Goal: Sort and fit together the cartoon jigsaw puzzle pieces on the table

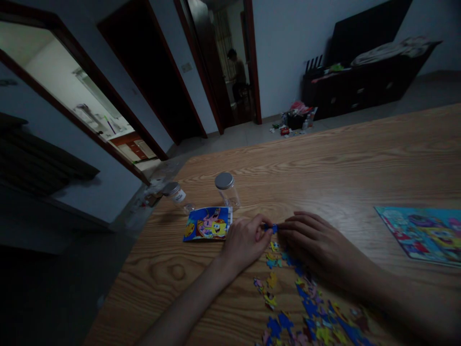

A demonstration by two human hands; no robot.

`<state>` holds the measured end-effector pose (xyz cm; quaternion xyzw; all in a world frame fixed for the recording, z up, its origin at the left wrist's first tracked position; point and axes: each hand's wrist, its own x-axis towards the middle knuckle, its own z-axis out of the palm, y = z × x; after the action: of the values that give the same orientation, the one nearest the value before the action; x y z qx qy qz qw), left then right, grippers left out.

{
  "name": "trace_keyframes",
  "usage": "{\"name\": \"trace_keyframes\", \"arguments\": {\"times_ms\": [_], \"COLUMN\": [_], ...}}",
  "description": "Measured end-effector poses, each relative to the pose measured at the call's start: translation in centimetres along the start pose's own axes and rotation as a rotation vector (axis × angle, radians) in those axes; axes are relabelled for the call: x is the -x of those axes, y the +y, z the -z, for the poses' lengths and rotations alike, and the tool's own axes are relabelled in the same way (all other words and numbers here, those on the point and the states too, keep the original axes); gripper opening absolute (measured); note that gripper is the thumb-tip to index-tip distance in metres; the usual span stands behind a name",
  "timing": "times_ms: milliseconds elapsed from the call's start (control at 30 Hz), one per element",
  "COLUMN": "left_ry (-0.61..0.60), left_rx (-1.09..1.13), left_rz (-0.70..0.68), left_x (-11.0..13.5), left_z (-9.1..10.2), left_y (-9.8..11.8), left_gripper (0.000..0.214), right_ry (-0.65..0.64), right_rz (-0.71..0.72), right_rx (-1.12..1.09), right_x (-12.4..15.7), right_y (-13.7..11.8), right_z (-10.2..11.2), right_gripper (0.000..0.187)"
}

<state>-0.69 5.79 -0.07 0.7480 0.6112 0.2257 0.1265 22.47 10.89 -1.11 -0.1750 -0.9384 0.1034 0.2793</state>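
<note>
My left hand (pixel 247 240) and my right hand (pixel 317 242) meet over a wooden table (pixel 360 163). Both pinch a small blue puzzle piece (pixel 272 228) between their fingertips. The left hand's fingers are curled in a loose fist; the right hand's fingers lie long and close together, pointing left. Just below the hands lie several loose puzzle pieces (pixel 273 262), blue, yellow and pink, with a bigger joined patch (pixel 317 317) toward the near edge. A small cartoon picture card (pixel 208 223) lies left of my left hand.
Two clear jars with grey lids, one upright (pixel 226 190) and one tilted (pixel 176 194), stand behind the card. A larger cartoon picture sheet (pixel 421 233) lies at the right. Beyond the table are doorways, a dark cabinet (pixel 360 81), floor clutter, and a person (pixel 237 72) in a far room.
</note>
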Motion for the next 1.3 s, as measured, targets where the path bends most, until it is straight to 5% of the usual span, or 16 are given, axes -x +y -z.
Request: {"name": "trace_keyframes", "arguments": {"times_ms": [1300], "left_ry": [0.014], "left_rx": [-0.066], "left_rz": [-0.140], "left_x": [0.27], "left_z": [-0.18], "left_y": [-0.21], "left_gripper": [0.013], "right_ry": [0.030], "right_rz": [-0.133], "right_rx": [-0.001], "right_x": [-0.16], "right_y": [-0.50], "right_z": [0.58], "right_gripper": [0.027]}}
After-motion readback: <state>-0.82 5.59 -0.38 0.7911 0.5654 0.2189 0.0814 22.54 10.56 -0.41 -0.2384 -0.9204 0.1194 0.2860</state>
